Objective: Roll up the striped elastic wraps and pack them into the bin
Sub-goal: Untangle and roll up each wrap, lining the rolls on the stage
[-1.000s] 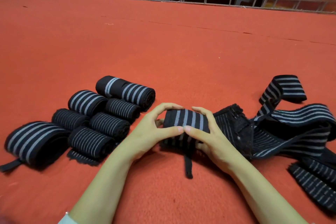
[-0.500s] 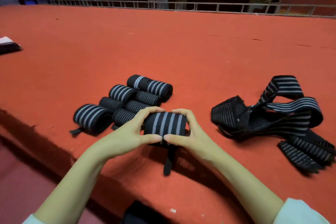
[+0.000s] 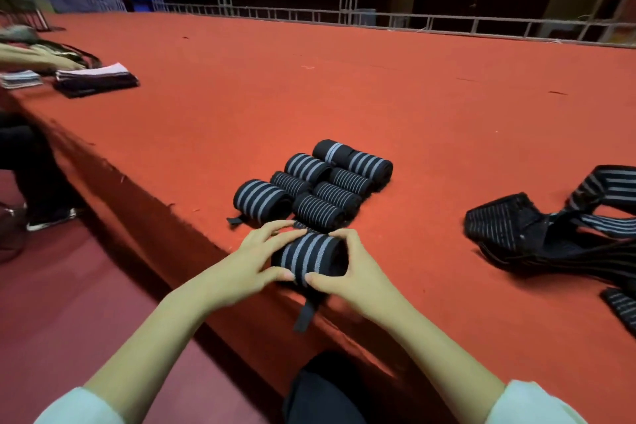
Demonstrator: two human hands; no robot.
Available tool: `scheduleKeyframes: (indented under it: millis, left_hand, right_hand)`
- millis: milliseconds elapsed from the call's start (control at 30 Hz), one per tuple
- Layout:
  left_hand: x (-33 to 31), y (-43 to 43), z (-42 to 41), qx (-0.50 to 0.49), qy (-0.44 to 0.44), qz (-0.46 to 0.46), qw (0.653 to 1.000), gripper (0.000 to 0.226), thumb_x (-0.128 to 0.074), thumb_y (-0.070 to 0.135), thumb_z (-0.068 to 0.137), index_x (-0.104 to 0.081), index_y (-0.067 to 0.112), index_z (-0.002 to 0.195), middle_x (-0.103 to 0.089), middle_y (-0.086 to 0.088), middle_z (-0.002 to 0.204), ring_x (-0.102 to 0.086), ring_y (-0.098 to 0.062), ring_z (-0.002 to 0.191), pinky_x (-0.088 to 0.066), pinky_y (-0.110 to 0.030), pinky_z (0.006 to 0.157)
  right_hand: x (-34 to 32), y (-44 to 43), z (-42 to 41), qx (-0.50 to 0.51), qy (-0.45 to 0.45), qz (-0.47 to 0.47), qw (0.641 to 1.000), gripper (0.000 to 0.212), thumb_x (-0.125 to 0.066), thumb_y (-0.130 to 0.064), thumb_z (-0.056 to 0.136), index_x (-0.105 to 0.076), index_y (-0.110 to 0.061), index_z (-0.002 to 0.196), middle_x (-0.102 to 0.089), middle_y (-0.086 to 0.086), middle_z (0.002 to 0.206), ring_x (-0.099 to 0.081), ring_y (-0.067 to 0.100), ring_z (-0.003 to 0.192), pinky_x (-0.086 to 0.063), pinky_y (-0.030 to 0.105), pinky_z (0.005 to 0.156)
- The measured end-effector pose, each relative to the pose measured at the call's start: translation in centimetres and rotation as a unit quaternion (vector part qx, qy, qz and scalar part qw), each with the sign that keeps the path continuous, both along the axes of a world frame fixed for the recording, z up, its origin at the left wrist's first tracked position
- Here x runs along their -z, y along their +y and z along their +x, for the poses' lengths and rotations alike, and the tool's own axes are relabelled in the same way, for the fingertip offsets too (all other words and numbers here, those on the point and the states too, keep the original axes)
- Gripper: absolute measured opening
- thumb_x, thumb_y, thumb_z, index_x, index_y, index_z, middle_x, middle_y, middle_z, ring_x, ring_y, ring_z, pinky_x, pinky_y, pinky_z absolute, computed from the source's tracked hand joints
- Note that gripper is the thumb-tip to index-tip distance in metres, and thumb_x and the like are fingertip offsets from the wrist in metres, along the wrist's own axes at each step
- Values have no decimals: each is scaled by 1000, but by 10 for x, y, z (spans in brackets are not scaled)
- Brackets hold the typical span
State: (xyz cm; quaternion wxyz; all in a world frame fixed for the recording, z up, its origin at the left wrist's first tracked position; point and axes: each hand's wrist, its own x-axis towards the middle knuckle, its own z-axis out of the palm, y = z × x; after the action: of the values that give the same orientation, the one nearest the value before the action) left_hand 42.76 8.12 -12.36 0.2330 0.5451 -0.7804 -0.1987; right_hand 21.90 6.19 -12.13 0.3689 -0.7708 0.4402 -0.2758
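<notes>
While both hands are pinching it, the roll is sitting on the table close to the near edge, its long axis running left to right. Left hand is gripping the left end, right hand the right end; each grip is closed on the roll, thumbs on the near side, fingers over the top. A black tab is hanging from the roll over the table edge.

Finished rolls are lying just beyond the held one, touching or nearly so, in two rows going far and right. Left hand is nearer to them. Unrolled wraps are heaped well apart on the right.

No bin is showing in view, so the packing spot cannot be told. Likely next move is setting the roll down by the rows. Open table is lying far and between rolls and heap; the near edge is leaving little room.
</notes>
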Motion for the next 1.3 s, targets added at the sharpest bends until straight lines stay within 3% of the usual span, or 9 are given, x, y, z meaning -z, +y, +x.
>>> scheduleKeyframes:
  millis: [133, 333, 467, 600, 800, 1133, 1200, 1300]
  left_hand:
    - [10, -11, 4, 27, -30, -34, 999, 61, -63, 30, 90, -30, 35, 141, -28, 15, 139, -23, -5, 134, -13, -20, 114]
    - [16, -27, 23, 41, -46, -74, 995, 74, -66, 37, 78, -23, 65, 132, -37, 17, 142, -28, 0, 134, -14, -11, 111]
    - [16, -39, 37, 24, -85, -135, 987, 71, -76, 24, 76, -45, 32, 139, -39, 9, 144, -35, -15, 132, -26, -32, 112]
    - [14, -51, 45, 9, -125, -175, 977, 65, -68, 26, 74, -49, 21, 137, -50, -3, 140, -35, -16, 126, -36, -43, 104]
    - [21, -68, 53, 12, -164, -177, 970, 64, -63, 28, 77, -46, 22, 139, -53, -1, 137, -45, -27, 128, -39, -47, 106]
    - [25, -68, 58, 10, -154, -169, 973, 73, -74, 18, 80, -40, 26, 143, -48, 5, 142, -35, -21, 133, -34, -42, 108]
    - [20, -66, 58, 18, -171, -150, 974, 70, -71, 24, 82, -39, 26, 144, -46, 6, 144, -36, -23, 135, -35, -45, 110]
    - [-2, -57, 51, 15, -182, -89, 979, 68, -42, 58, 82, -30, 32, 145, -37, 8, 149, -33, -18, 139, -28, -39, 116]
  right_hand:
    - [-2, -10, -18, 21, 135, -36, 990, 73, -72, -59, 70, -44, -32, 133, -36, -9, 123, -32, 10, 119, -36, 31, 104]
    - [0, -16, -8, 25, 77, -10, 997, 68, -80, -44, 70, -51, -28, 129, -40, -8, 108, -48, 6, 94, -43, 24, 91]
    - [8, -23, 12, 54, 62, -47, 996, 70, -78, -48, 70, -51, -29, 132, -38, -8, 112, -47, 7, 104, -43, 28, 95]
    - [10, -33, 27, 82, 91, -69, 990, 66, -72, -57, 71, -49, -36, 130, -37, -6, 107, -45, 10, 109, -46, 32, 90]
    - [15, -44, 35, 89, 104, -58, 989, 70, -68, -62, 72, -43, -40, 134, -40, -7, 107, -49, 12, 110, -47, 36, 90]
    - [17, -48, 37, 82, 104, -41, 990, 71, -66, -61, 74, -39, -42, 137, -45, -7, 109, -48, 12, 114, -47, 35, 91]
    - [16, -47, 37, 79, 109, -40, 990, 72, -66, -62, 74, -38, -41, 137, -45, -6, 110, -48, 13, 114, -46, 35, 92]
    - [9, -45, 34, 63, 137, -44, 988, 77, -63, -66, 75, -34, -38, 140, -43, -5, 114, -46, 14, 118, -45, 35, 94]
